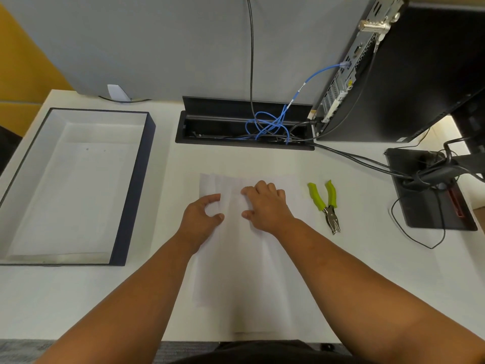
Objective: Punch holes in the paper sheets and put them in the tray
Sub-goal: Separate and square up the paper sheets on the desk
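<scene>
From the head camera, a stack of white paper sheets (246,258) lies fanned on the white desk (341,271), and everything else sits around it. The left hand (202,219) rests on the stack's left part, thumb and forefinger curved into an open pinch with a gap between them, gripping nothing clearly. The right hand (265,206) lies palm down on the upper middle of the sheets, fingers bent and pressing on the paper, not closed around anything. Just right of the stack, apart from it, lies a hole punch (326,204) with green handles, its metal nose pointing toward the person. Well left of the stack stands a dark-walled tray (133,185), white paper lying flat inside. Beyond the stack, a cable box (244,124) in the desk holds tangled blue cables (267,124).
</scene>
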The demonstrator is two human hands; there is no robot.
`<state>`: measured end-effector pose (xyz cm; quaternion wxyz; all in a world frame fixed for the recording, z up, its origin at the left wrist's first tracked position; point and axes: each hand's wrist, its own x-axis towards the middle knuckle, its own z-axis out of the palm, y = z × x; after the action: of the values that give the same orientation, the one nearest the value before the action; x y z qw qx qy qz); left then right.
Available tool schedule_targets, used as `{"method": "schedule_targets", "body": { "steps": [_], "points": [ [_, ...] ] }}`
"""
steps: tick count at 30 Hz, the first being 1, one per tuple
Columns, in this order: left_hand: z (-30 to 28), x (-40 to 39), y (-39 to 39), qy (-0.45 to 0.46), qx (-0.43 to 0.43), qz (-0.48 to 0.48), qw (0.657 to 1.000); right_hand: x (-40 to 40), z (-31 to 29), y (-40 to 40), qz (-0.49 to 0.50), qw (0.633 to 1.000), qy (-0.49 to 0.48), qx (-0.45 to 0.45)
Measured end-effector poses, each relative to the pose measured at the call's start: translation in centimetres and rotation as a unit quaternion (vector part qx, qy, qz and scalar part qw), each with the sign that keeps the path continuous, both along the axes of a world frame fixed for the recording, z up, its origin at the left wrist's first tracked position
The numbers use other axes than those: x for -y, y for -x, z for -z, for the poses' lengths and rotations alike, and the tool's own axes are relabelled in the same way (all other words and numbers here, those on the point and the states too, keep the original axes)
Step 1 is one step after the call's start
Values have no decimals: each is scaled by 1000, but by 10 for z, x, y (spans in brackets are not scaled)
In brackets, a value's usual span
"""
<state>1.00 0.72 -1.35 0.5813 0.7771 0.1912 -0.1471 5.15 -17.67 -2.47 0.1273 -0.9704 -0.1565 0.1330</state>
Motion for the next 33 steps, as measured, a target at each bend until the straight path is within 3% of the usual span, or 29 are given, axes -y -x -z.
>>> {"method": "schedule_targets", "body": {
  "steps": [8, 11, 17, 22, 26, 33],
  "points": [
    [0, 1, 2, -13, 14, 9, 1000, -4, -3, 0, 1, 1000, -2, -2],
    [-2, 1, 3, 7, 22, 3, 1000, -4, -9, -5, -1, 999, -49, -18],
    [0, -1, 7, 29, 37, -8, 999, 2, -25, -20, 6, 986, -131, 106],
    [-1, -1, 8, 37, 59, -14, 997, -2, -31, -24, -28, 987, -140, 71],
    [2, -4, 7, -38, 94, -21, 995, 0, -35, -17, 37, 981, -189, 27],
    [6, -7, 4, -39, 95, -17, 995, 2, -25, -23, 11, 986, -157, 58]
  ]
}}
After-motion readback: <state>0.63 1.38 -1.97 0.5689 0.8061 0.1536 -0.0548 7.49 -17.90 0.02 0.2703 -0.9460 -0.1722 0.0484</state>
